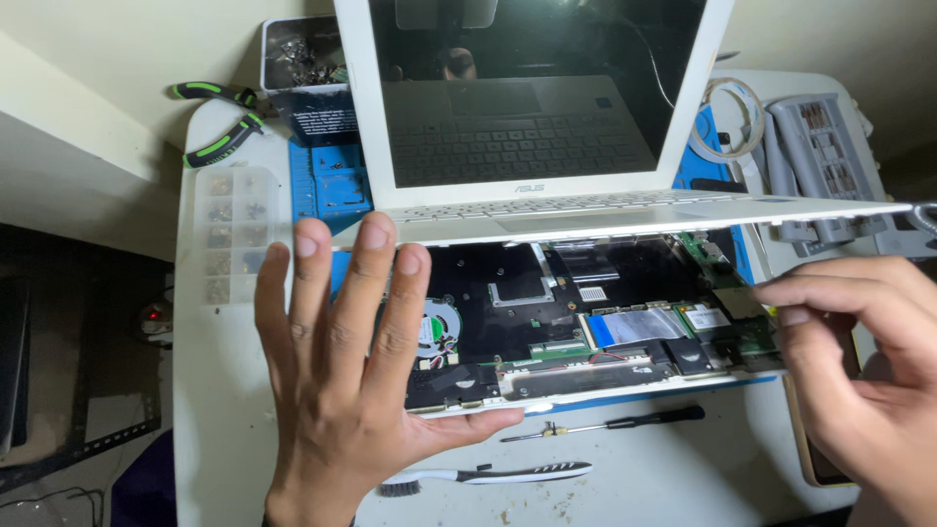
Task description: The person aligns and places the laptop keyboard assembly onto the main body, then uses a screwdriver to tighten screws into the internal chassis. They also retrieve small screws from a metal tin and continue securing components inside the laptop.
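Note:
A white laptop [361, 107] stands open on the white table, its dark screen facing me. Its keyboard deck [625, 217] is lifted off the base, and the black inner parts [508, 312] with a round fan [436, 327] show beneath. My left hand [342, 361] is spread flat, fingertips against the deck's front left edge and thumb under the base's near edge. My right hand [859, 361] pinches at the right edge of the base, below the raised deck; what is between its fingers is hidden.
A small black screwdriver [615, 424] and a toothbrush [488, 475] lie near the table's front edge. A clear parts box [234, 229] sits at left, green-handled pliers [220, 122] and a tin of screws [298, 54] behind it, a blue work mat [327, 181] under the laptop, a grey tool rack [820, 156] at right.

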